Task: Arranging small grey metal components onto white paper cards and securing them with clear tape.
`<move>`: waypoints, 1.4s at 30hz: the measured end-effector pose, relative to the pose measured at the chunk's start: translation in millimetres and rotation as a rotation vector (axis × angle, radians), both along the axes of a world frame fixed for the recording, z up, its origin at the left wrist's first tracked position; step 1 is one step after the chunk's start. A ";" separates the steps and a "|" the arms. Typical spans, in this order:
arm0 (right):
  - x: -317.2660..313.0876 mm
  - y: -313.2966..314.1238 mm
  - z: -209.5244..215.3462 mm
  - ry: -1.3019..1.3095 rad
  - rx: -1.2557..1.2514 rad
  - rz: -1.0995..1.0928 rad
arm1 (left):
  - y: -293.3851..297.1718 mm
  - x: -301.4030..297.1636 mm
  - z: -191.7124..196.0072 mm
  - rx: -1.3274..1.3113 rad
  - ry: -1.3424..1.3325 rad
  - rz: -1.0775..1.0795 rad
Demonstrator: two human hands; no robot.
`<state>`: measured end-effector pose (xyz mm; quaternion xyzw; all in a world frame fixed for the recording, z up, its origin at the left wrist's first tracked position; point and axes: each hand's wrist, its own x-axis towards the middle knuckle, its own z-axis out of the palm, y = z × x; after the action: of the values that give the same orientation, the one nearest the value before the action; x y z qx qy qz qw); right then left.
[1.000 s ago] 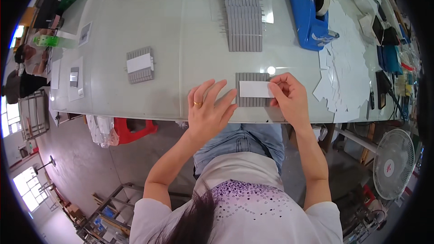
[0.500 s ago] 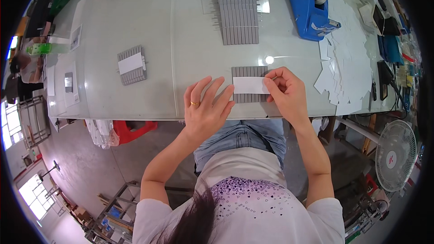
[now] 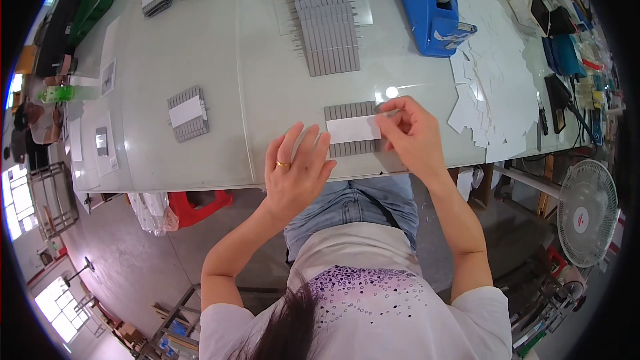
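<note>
A white paper strip [image 3: 350, 129] lies across a small flat bundle of grey slats [image 3: 353, 149] near the table's front edge. At the strip's right end, my right hand [image 3: 415, 139] is closed, with thumb and forefinger pinching the paper's end. My left hand [image 3: 293, 168] lies open by the left end, its fingers stretched out and the forefinger's tip touching the paper's edge. A ring is on one of its fingers. The undersides of both hands are hidden.
A long row of grey slats [image 3: 327, 40] lies ahead. Right of it stands a blue tape dispenser [image 3: 427, 20], beside a heap of white paper pieces [image 3: 493, 87]. Strip-wrapped slat bundles [image 3: 188, 113] lie on the left and far left. A fan [image 3: 587, 213] stands at the right.
The whole view has shifted, so the table's far items appear moved to the left. The right fingers have shifted slightly at the strip's end. My left hand stays open at the other end.
</note>
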<state>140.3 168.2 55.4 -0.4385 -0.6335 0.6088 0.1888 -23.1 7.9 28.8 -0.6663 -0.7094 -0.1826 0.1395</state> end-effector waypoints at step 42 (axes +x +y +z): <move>47.9 92.9 26.4 -0.074 0.926 -0.223 | 237.5 76.9 21.4 -0.098 -2.471 0.072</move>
<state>188.2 261.1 81.8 -0.3949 -0.7937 0.2226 0.4057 53.9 245.3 50.3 -0.0319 -0.3893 -0.6581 -0.6436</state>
